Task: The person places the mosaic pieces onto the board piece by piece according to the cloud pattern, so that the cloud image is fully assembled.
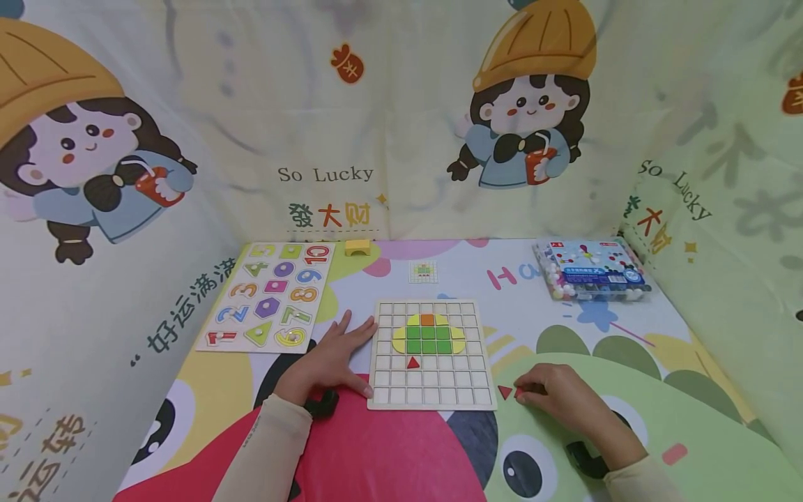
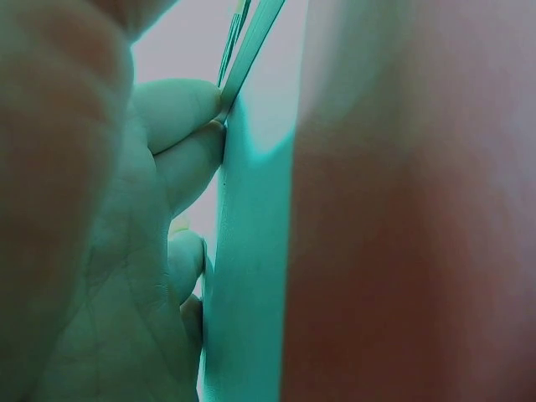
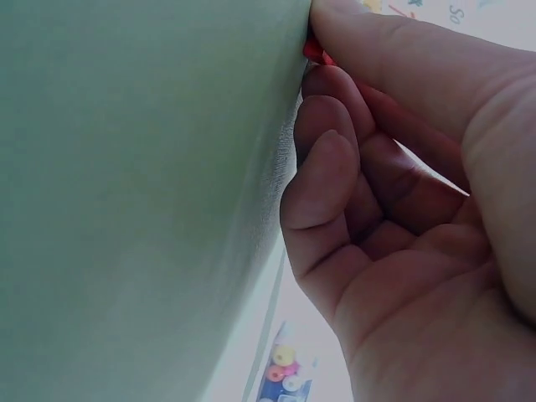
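A wooden grid board (image 1: 383, 397) lies on the mat in the head view. It holds green squares (image 1: 429, 338), an orange square (image 1: 427, 320), yellow edge pieces (image 1: 399, 338) and a red triangle (image 1: 413, 362). My left hand (image 1: 332, 355) lies flat beside the board's left edge, thumb by its near left corner. In the left wrist view the fingers (image 2: 180, 159) touch the board's edge (image 2: 243, 276). My right hand (image 1: 558, 401) rests right of the board, fingers curled, pinching a small red piece (image 1: 519, 394) against the mat, seen again as the red piece (image 3: 316, 52). Another red triangle (image 1: 505, 391) lies just left of it.
A number and shape peg puzzle (image 1: 270, 296) lies at the left. At the back are a yellow block (image 1: 357, 247) and a small pattern card (image 1: 423, 272). A clear box of beads (image 1: 592, 270) sits at the far right. Printed cloth walls close in three sides.
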A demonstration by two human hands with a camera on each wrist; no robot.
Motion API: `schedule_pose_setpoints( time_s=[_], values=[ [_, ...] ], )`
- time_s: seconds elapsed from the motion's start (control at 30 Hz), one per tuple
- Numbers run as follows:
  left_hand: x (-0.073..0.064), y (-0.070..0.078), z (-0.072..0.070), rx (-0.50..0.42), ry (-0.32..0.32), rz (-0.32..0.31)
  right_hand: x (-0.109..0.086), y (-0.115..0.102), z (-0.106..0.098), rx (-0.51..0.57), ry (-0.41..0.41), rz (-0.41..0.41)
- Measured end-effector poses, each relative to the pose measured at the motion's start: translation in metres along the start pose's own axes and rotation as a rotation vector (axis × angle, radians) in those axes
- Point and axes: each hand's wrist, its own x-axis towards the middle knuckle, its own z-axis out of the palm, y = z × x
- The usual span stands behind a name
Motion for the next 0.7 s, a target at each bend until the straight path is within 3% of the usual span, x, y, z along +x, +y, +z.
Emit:
schedule_pose_setpoints(
  time_s=[0.4, 0.7],
  values=[
    [0.000, -0.001, 0.001, 0.006, -0.001, 0.012, 0.001, -0.001, -0.004, -0.048, 0.022, -0.032],
    [0.000, -0.001, 0.002, 0.002, 0.008, -0.003, 0.019, -0.015, -0.016, -0.093, 0.080, -0.156]
  ],
)
